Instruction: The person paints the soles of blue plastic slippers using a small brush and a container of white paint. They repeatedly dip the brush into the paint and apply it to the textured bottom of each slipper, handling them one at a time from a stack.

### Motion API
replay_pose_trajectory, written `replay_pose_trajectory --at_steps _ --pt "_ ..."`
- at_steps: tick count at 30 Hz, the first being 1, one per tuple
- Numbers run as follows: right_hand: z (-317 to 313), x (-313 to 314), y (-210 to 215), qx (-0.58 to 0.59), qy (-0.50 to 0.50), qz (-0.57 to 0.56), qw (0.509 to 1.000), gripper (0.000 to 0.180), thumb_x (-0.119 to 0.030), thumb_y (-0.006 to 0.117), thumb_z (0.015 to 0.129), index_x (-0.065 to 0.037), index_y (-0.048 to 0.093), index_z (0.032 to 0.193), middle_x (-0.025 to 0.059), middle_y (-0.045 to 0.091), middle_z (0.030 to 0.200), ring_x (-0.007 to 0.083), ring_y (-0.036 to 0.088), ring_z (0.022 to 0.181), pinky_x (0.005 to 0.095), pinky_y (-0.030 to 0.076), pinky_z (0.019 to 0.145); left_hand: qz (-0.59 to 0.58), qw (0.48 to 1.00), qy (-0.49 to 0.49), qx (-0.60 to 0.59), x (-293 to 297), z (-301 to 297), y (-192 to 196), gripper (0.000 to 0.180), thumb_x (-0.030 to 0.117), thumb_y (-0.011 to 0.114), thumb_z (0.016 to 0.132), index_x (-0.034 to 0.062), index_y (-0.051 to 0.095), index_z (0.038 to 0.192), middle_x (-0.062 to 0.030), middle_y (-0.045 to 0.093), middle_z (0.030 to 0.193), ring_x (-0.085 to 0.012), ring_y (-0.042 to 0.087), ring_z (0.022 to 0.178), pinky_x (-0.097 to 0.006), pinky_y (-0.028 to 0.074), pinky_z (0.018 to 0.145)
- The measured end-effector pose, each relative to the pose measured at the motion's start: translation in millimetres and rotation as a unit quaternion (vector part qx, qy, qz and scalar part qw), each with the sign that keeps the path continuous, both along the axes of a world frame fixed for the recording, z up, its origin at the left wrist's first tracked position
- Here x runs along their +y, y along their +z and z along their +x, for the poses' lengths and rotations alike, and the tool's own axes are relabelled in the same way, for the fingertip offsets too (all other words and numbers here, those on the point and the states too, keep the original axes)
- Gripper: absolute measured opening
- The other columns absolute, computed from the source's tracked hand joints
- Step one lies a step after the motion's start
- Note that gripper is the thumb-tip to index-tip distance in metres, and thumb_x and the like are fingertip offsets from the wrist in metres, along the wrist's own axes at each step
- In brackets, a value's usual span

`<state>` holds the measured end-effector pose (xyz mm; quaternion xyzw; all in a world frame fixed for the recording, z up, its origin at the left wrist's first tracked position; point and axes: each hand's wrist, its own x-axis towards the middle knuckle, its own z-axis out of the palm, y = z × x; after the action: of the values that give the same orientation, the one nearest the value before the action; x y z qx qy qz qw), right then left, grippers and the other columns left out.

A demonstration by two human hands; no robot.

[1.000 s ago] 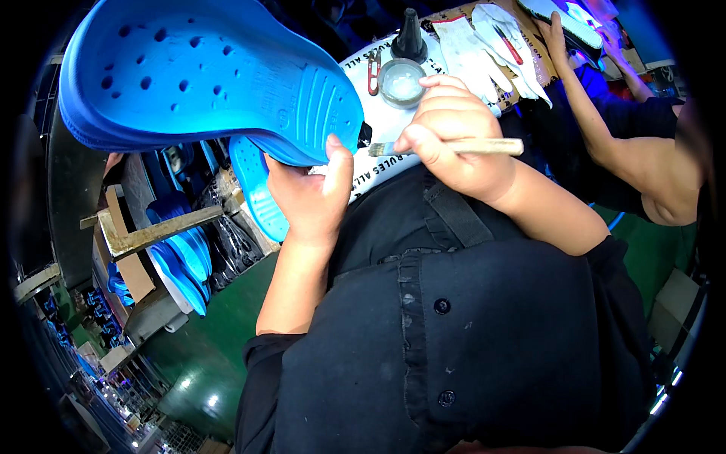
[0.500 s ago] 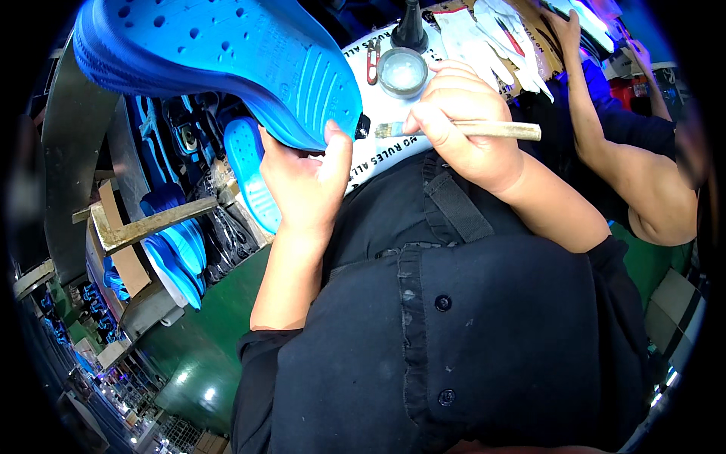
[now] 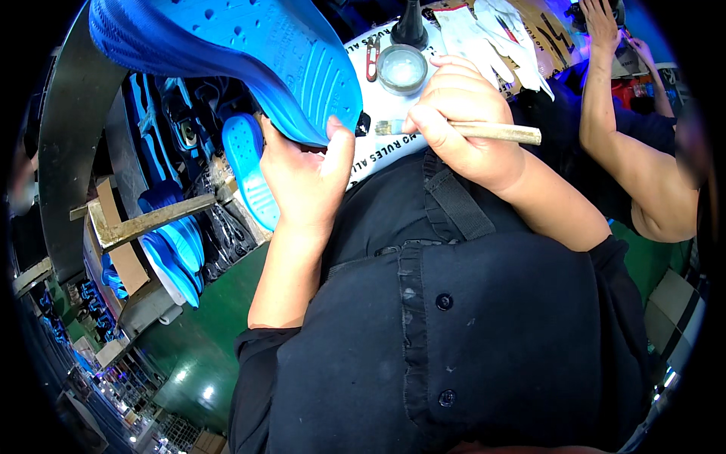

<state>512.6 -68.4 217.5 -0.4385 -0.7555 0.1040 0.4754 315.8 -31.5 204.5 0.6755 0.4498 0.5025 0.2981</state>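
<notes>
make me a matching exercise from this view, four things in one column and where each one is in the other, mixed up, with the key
Things
1. brush
2. large blue sole
3. red-handled snips
4. white gloves

Places
A. lying just left of the round dish
B. held in the right hand
C. lying to the right of the black cone-shaped container
D. held by one end in the left hand

Pairs: 1-B, 2-D, 3-A, 4-C

Footwear workshop: several blue shoe parts, co-worker nearby.
</notes>
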Motion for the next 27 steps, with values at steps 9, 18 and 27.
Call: replay_pose_trajectory --at_steps 9,18,27 --pt "-3.9 2.2 -2.0 -0.037 0.005 0.012 0.999 0.015 -0.017 0.067 0.078 -0.007 0.065 0.067 0.0066 0.059 0.063 0.0238 0.057 0.064 0.0362 0.042 0.077 0.041 0.998 0.000 0.042 -0.8 -1.0 -1.0 0.037 0.006 0.066 0.071 -0.0045 0.051 0.103 -0.0160 0.066 0.079 -0.0239 0.068 0.071 -0.031 0.052 0.066" --pt "-9.0 10.9 -5.0 -0.003 -0.008 0.029 1.000 0.019 -0.020 0.067 0.080 -0.007 0.064 0.067 0.0055 0.059 0.063 0.0235 0.058 0.064 0.0366 0.042 0.079 0.089 0.991 -0.014 0.103 -3.0 -1.1 -4.4 0.040 0.004 0.067 0.068 -0.0055 0.051 0.104 -0.0150 0.064 0.071 -0.0286 0.067 0.063 -0.032 0.052 0.059" --pt "2.7 1.0 1.3 0.022 -0.016 0.014 1.000 0.019 -0.018 0.065 0.081 -0.007 0.063 0.066 0.0049 0.057 0.062 0.0240 0.057 0.065 0.0387 0.043 0.079 0.096 0.993 -0.026 0.057 -0.5 -2.4 -9.3 0.040 0.001 0.066 0.070 -0.0065 0.050 0.105 -0.0159 0.066 0.076 -0.0244 0.068 0.068 -0.031 0.052 0.063"
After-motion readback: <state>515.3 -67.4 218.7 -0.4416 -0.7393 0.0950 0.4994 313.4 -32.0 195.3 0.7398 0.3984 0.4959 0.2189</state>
